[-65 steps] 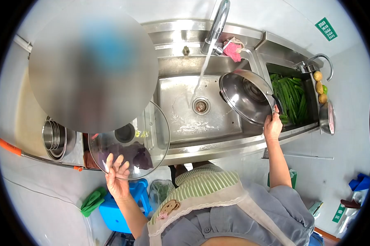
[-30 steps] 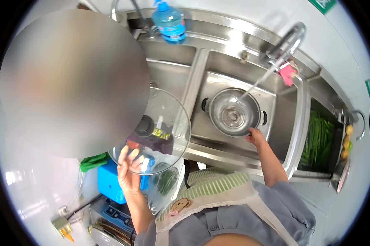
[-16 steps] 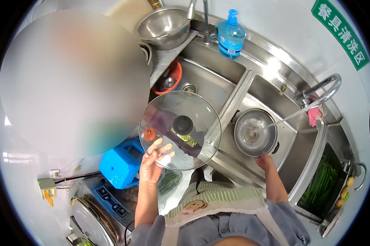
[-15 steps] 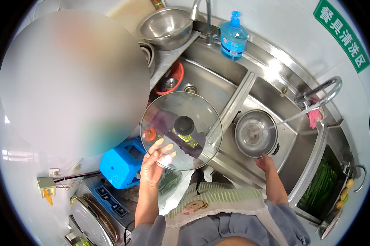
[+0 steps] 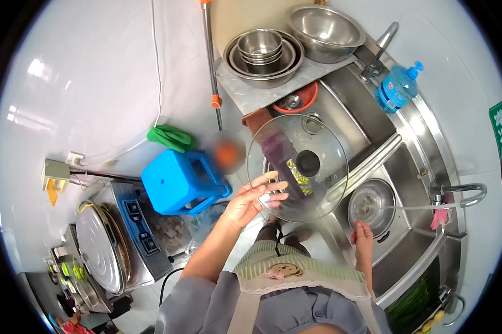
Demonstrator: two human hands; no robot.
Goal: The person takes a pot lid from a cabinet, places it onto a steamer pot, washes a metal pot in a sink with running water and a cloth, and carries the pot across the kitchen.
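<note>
My left hand (image 5: 253, 201) holds a round glass lid (image 5: 323, 131) by its near left rim, with the lid's black knob (image 5: 307, 163) in the middle. Purple and brown cloths (image 5: 276, 146) show through and beside the glass. At the right, a metal pot (image 5: 371, 203) stands in the sink (image 5: 400, 234), and water from the faucet (image 5: 466, 190) runs into it. My right hand (image 5: 362, 232) is at the pot's near rim, its fingers closed there.
Stacked steel bowls (image 5: 263, 58) and a large bowl (image 5: 326, 33) stand on the counter. A blue soap bottle (image 5: 397, 86) is behind the sinks. A red basin (image 5: 309, 96) sits in the left sink. A blue stool (image 5: 178, 181) and an appliance (image 5: 134, 222) are at left.
The view has swung left, bringing the stacked bowls and more of the left side into sight. The pot, lowered earlier into the sink, stays under the water. The lid remains in my left hand.
</note>
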